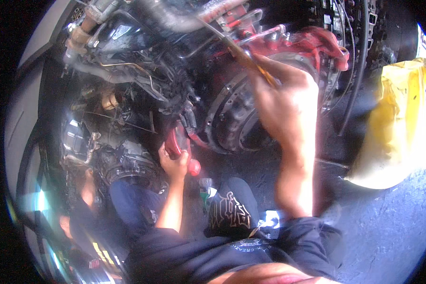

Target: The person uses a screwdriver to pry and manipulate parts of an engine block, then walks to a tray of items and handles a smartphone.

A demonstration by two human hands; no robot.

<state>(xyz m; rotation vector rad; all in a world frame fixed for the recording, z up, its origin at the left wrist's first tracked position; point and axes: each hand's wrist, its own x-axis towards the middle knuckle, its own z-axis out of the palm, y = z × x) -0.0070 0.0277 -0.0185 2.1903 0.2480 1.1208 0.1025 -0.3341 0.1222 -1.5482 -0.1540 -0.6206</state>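
I'm watching the right hand (288, 97) gripping a slim amber-handled tool (242, 56) across the round housing (222, 102), probably angled for reach; left of that housing, the left hand (175, 164) is clasping a red piece (176, 138), seemingly for steadiness.

Large, pale, ornate lettering (229, 208) is running across the leg of the dark trousers (239, 185), its strokes looping and flourishing in a decorative script. Smaller pale print (250, 244) is standing on the front of the dark shirt (189, 251), where plain capitals (much finer than the bold strokes on the trousers) are sitting beside a little emblem. Folds in the cloth and blur are leaving part of the shirt's print too indistinct to make out.
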